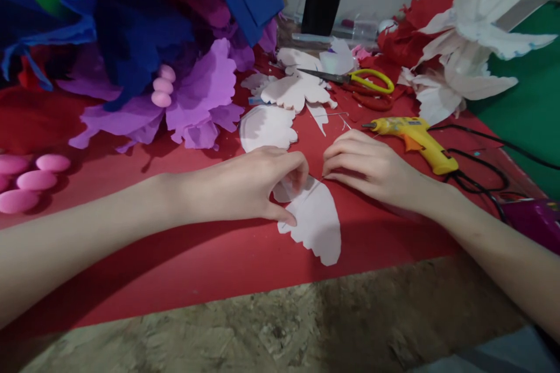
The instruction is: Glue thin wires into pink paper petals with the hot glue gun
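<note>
A white scallop-edged petal lies near the front of the red table covering. My left hand bends over its left part, with thumb and curled fingers pressing it. A thin, dark line like a wire crosses the petal toward my right hand. The fingers of that hand are closed together at the petal's upper right edge, where the wire's end seems pinched; the tips are partly hidden. Behind my left hand is another white scalloped piece. Farther back lie white cutouts with yellow-handled scissors resting across them.
A yellow glue gun with a black cord lies right of my right hand. Purple petals and blue ones crowd the left back. Pink egg shapes sit at far left. White flowers stand at back right.
</note>
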Tool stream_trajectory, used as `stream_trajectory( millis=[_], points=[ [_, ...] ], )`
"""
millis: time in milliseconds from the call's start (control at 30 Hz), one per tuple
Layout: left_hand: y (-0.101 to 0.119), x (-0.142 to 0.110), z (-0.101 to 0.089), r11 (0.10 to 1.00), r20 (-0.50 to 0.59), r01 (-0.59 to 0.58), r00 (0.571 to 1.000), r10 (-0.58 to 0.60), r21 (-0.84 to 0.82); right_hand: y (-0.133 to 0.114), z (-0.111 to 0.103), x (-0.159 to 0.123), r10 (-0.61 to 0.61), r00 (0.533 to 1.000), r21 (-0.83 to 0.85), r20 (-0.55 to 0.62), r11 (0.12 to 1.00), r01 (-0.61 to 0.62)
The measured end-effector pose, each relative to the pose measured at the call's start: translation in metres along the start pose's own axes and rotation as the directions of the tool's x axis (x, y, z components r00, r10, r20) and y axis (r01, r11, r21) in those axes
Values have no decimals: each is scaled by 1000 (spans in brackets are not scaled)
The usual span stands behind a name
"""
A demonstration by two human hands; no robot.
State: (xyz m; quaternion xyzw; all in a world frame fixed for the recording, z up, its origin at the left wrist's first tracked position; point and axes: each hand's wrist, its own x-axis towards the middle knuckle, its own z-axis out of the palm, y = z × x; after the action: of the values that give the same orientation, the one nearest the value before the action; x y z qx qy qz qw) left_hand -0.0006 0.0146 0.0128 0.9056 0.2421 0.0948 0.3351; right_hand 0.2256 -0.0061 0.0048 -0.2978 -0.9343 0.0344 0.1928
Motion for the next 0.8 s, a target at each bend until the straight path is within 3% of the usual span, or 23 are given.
stream_trajectory(
  millis=[467,667,800],
  points=[
    [1,2,-2,999,50,33,998,-32,-14,-1,-2,3,18,999,19,40,1000,-19],
    [-4,1,-2,999,36,-11,999,13,-48,-4,-13,4,65,993,30,96,997,-69],
    [-5,0,-3,999,35,-14,999,15,-46,0,-10,4,35,996,2,85,999,-36]
  ],
)
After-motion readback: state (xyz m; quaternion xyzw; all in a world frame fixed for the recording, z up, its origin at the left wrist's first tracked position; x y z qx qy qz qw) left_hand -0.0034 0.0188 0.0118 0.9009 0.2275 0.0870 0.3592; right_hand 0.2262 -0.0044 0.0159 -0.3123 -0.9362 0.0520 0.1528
